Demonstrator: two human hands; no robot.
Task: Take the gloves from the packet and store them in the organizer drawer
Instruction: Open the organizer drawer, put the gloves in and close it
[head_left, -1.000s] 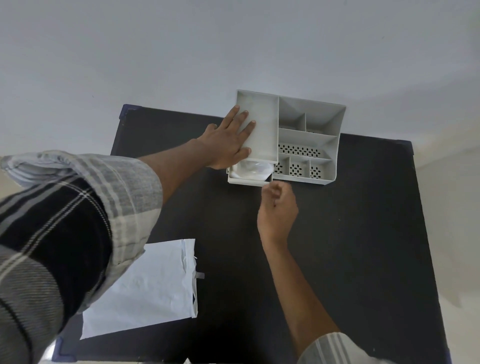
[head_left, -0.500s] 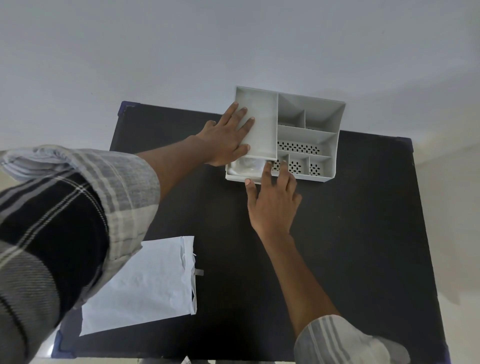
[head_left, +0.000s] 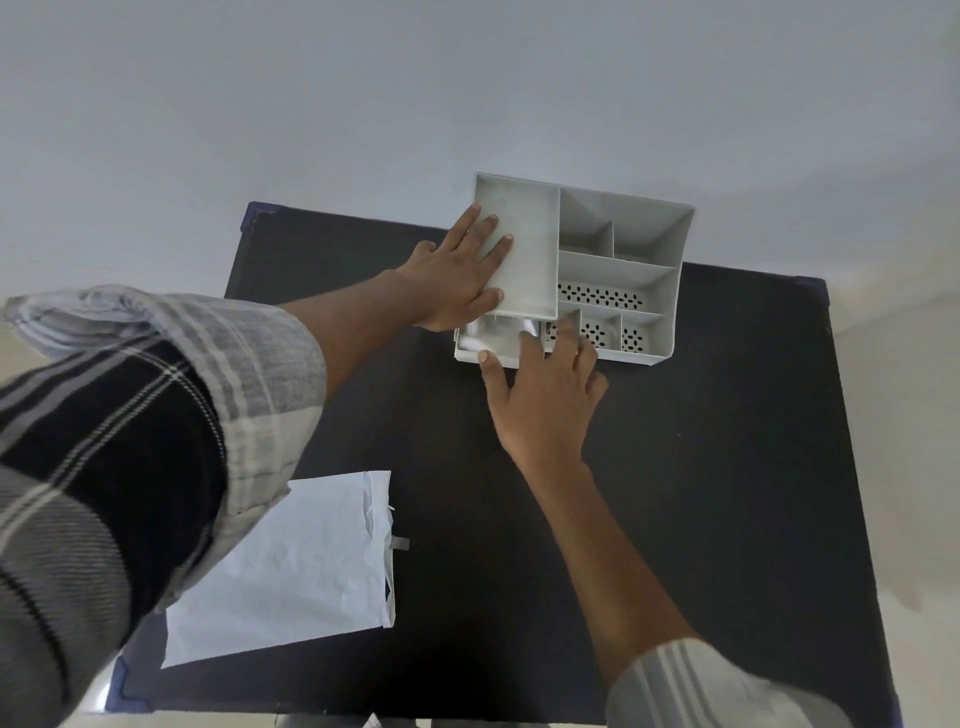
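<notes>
One black rectangular table (head_left: 701, 493) with blue corner caps, standing against a pale grey wall (head_left: 363, 93); it carries every item below.

One white crinkled paper packet (head_left: 291, 566), lying flat at the near left of the table, its torn open end facing right, well apart from the organizer.

One light grey plastic desk organizer (head_left: 618, 265), at the far edge of the table, divided into several open compartments, the smaller front ones with perforated floors.

One shallow grey organizer drawer (head_left: 470, 353), at the organizer's near left corner, pulled partly out toward the person. Pale translucent gloves (head_left: 491, 332) lie inside it, partly hidden under the compartment above.

Left hand (head_left: 457, 275): grip open, fingers straight and spread, palm flat against the organizer's left side wall, fingertips lying over that wall.

Right hand (head_left: 545, 395): grip open, fingers extended. The thumb touches the drawer's front edge and the other fingers reach over the drawer front and the small compartments beside it. It holds nothing.

Two rolled-up sleeves, a plaid one (head_left: 130, 441) on the left arm and a striped pale one (head_left: 691, 686) on the right.
</notes>
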